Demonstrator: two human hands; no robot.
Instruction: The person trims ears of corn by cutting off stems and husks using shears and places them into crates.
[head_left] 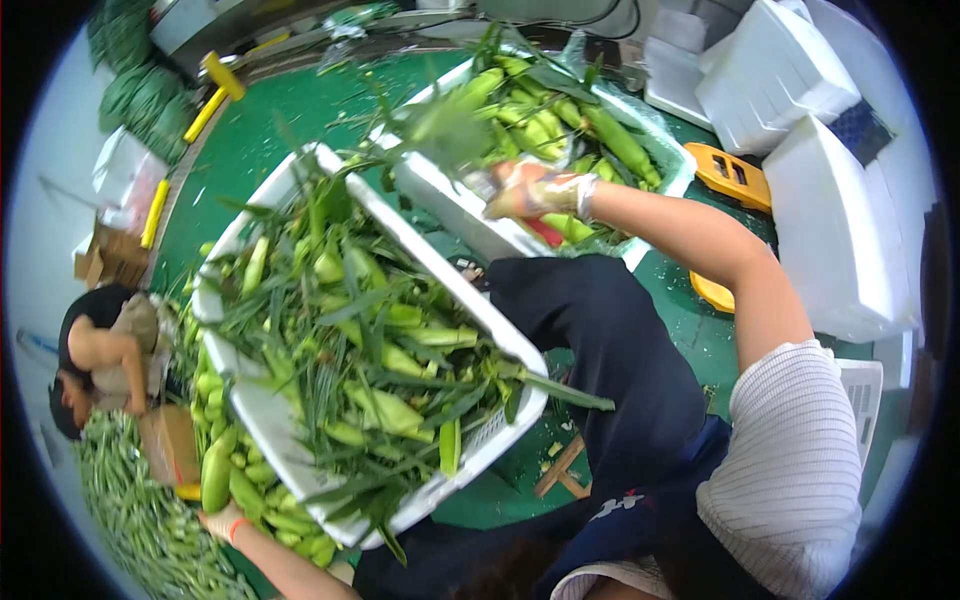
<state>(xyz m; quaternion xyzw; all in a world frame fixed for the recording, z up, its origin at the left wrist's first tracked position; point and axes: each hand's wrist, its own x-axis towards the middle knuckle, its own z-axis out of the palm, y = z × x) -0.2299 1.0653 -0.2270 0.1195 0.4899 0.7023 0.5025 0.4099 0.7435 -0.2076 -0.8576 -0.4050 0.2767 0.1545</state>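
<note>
One plump, green-husked corn ear (pixel 215 472) seems pinched in my left grip (pixel 222 522), apparently the picking-up step; next calls for a steady hold. Right of it sits a white plastic crate (pixel 265 430); beyond, above a white foam box (pixel 445 205), my right grip (pixel 535 190) blurs, closure unclear.

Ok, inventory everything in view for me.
crate: one, white, centre left
husks: many, green, in crate
foam box: one, white, top centre
corn ears: many, green, in foam box
loose ears: many, green, beside the crate
slim pieces: many, green, lower left
other foam boxes: several, white, upper right
plastic objects: two, yellow, right
bars: at least two, yellow, upper left
sacks: uncounted, green, top left
cardboard boxes: two, brown, far left
wooden piece: one, brown, bottom centre
floor: one, green, beneath
co-worker: one, black top, far left
left hand: one, pale glove, lower left
right hand: one, pale glove, top centre
</note>
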